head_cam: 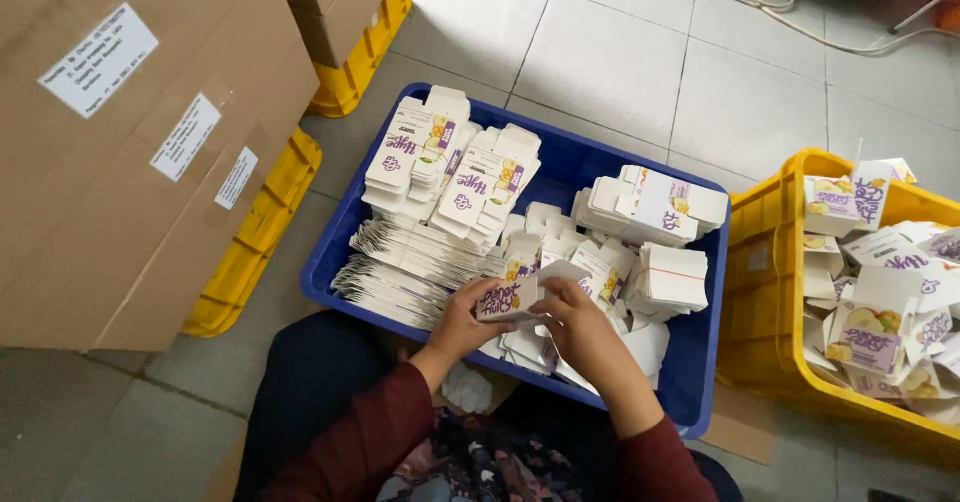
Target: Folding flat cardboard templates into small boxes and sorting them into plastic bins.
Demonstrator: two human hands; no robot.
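Both hands hold one small white carton (508, 300) with purple print over the near edge of the blue crate (560, 167). The left hand (462, 324) pinches its left end with fingers closed, while the right hand (578, 327) grips its right end, fingers curled over the top flap.

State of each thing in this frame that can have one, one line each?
Carton: held in both hands, partly folded up.
Left hand: gripping the carton's left end.
Right hand: gripping its right end.
Blue crate: open, filled with stacks of flat cartons.
Yellow crate: open, piled with assembled cartons.
Cardboard box: closed, labels on its side.
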